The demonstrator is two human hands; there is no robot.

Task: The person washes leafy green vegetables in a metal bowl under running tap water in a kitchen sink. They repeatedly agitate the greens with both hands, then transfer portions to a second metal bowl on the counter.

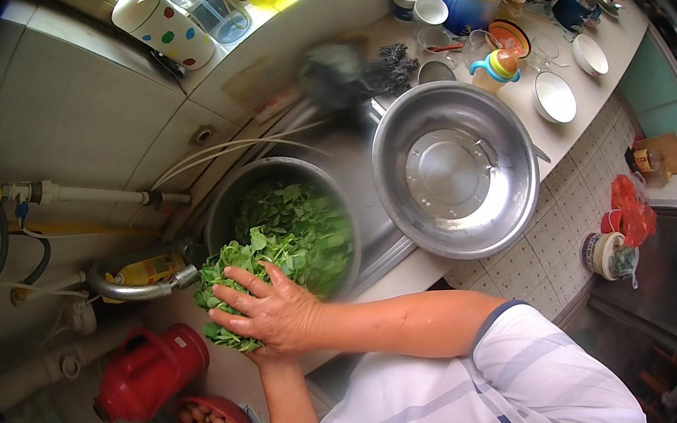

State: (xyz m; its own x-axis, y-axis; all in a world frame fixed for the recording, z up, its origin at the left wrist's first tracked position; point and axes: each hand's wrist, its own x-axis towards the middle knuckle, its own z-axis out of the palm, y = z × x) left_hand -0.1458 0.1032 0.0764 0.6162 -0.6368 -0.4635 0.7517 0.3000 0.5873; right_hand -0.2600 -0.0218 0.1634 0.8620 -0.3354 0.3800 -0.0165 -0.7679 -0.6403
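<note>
A thick bunch of leafy greens is held between my two hands at the near side of a deep metal pot. My right hand lies over the top of the bunch with its fingers spread. Below it, my left hand supports the greens from underneath, and most of it is hidden by the leaves and my right hand. More loose greens fill the metal pot, which stands in the sink. A curved metal faucet ends just left of the bunch.
A wide stainless steel basin, wet inside, rests to the right across the sink's edge. Left are a red thermos jug and a red bowl of eggs. Bowls, cups and a sippy cup crowd the counter; bottles line the windowsill.
</note>
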